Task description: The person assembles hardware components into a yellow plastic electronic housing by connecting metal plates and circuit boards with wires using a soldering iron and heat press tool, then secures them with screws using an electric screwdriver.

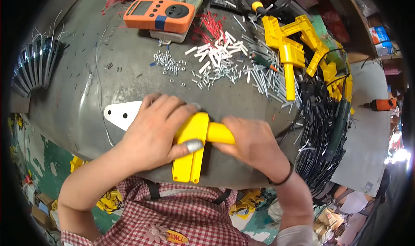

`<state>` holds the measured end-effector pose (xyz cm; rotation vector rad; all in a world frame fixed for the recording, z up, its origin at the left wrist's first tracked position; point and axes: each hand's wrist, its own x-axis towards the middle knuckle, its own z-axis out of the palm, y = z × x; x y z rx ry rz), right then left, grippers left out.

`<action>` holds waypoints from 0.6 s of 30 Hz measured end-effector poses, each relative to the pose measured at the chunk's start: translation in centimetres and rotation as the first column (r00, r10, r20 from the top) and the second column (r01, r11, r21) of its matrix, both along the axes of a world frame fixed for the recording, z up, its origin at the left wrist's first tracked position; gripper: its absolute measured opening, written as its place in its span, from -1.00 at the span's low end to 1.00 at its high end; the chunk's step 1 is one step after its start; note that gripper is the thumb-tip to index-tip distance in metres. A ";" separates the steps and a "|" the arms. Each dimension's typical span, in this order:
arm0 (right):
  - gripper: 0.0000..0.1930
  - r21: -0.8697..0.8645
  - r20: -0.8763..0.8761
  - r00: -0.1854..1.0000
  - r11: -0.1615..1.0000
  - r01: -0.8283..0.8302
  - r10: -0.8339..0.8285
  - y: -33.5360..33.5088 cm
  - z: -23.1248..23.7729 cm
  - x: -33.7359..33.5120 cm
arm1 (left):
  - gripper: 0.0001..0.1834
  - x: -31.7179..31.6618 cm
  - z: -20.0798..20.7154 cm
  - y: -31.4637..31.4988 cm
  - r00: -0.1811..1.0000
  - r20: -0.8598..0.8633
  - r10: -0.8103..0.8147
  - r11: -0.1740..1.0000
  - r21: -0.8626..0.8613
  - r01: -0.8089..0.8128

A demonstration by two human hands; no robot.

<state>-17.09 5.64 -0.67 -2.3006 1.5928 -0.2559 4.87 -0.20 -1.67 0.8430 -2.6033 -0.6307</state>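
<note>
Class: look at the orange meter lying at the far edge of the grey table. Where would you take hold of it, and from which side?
Probably across the two long sides of the orange meter, coming down from above. It lies flat, face up, on a grey block, so its long edges look free. Avoid the dial end, where red wires crowd close.

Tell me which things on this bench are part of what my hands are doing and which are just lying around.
In hand:
left hand
right hand
yellow plastic housing

Lying about:
orange meter
small metal nuts
white sleeves
yellow plastic parts
black wire bundle
white metal plate
</note>
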 end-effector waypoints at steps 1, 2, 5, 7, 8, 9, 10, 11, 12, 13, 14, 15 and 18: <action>-0.64 0.005 -0.053 0.998 1.000 -0.020 0.021 -0.5 0.1 0.1 | -0.44 -0.1 0.0 -0.1 0.999 0.013 0.052 0.998 0.027 -0.052; -0.63 0.012 -0.106 0.994 0.999 -0.039 0.041 -0.7 0.1 0.2 | -0.44 -0.2 0.1 -0.1 0.994 0.029 0.103 0.993 0.054 -0.104; -0.63 0.017 -0.121 0.992 1.000 -0.024 0.025 -0.4 0.0 0.4 | -0.48 -0.9 2.8 -0.4 0.997 0.061 0.040 0.998 -0.052 -0.036; -0.63 -0.040 -0.058 0.998 0.999 -0.033 0.031 -0.3 0.0 0.0 | -0.49 -2.2 7.8 0.5 0.998 -0.031 -0.050 0.952 -0.303 0.038; -0.63 -0.090 0.008 0.998 0.994 -0.055 0.056 -0.1 0.0 -0.4 | -0.46 -2.3 9.3 2.2 0.976 -0.178 -0.127 0.949 -0.308 0.067; -0.63 -0.056 0.190 0.978 0.996 -0.072 0.081 -0.7 -1.1 0.1 | -0.43 -3.0 7.8 2.1 0.987 0.029 -0.161 0.934 -0.318 0.162; -0.62 -0.017 0.156 0.983 0.995 -0.096 0.098 -0.7 -0.7 -1.0 | -0.41 -3.6 5.2 1.7 0.954 0.234 -0.185 0.916 -0.311 0.254; -0.62 0.063 0.034 0.997 0.995 -0.077 0.075 -0.8 -0.2 -1.0 | -0.34 -3.5 1.9 1.0 0.988 0.147 -0.042 0.990 -0.126 0.061; -0.63 0.124 -0.088 0.995 0.991 -0.045 0.056 -1.4 -0.1 -0.5 | -0.34 -3.6 2.2 0.2 0.988 0.142 -0.053 0.987 -0.146 0.074; -0.63 0.115 -0.096 0.994 0.992 -0.042 0.053 -1.3 0.0 -0.9 | -0.31 -3.5 2.9 0.3 0.964 0.257 -0.061 0.998 -0.017 0.068; -0.64 0.108 -0.027 0.993 0.988 -0.109 0.113 -1.2 -0.2 -1.6 | -0.28 -3.4 3.4 0.4 0.927 0.366 -0.083 0.993 0.111 0.045; -0.65 0.098 0.041 0.984 0.979 -0.177 0.174 -1.1 -0.3 -2.5 | -0.28 -3.6 2.9 1.1 0.944 0.322 -0.069 0.996 0.072 0.049; -0.81 0.051 0.172 0.981 0.995 0.084 -0.091 -2.9 -0.5 -5.8 | -0.29 -4.4 2.4 2.0 0.952 0.307 -0.022 1.000 0.024 0.015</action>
